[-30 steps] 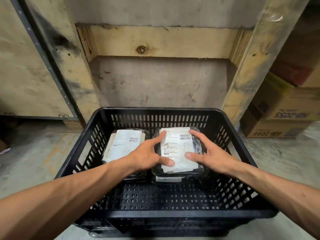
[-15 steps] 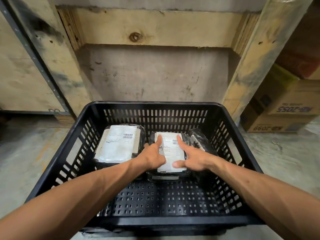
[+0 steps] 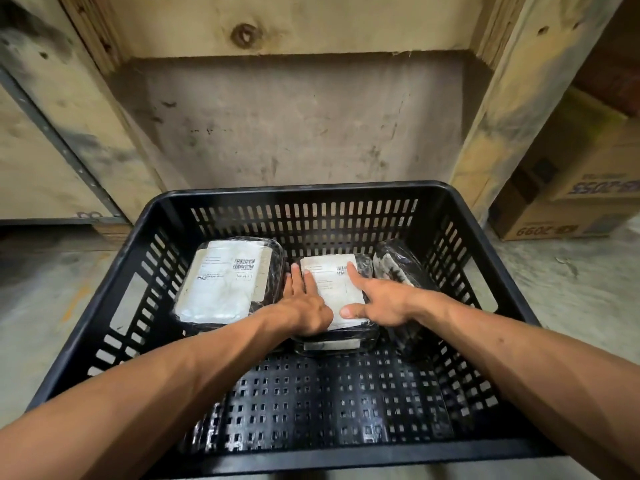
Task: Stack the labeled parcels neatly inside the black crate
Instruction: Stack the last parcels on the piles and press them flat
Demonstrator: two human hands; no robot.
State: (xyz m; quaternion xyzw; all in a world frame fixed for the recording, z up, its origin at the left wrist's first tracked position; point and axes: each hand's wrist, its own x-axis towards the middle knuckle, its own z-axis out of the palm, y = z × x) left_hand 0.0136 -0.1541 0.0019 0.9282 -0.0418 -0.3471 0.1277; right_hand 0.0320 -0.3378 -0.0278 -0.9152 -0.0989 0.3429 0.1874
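Inside the black crate point(image 3: 464, 216), both flat, unclenched hands, left hand point(image 3: 306, 306) and right hand point(image 3: 379, 301), press the middle parcel point(image 3: 330, 289), hiding its label and the parcel underneath point(image 3: 329, 344).

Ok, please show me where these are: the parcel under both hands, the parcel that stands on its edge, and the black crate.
parcel under both hands point(image 3: 329, 289): head view, on its white label between the hands.
parcel on its edge point(image 3: 398, 268): head view, on its upper wrapped side.
black crate point(image 3: 311, 190): head view, on the far rim.
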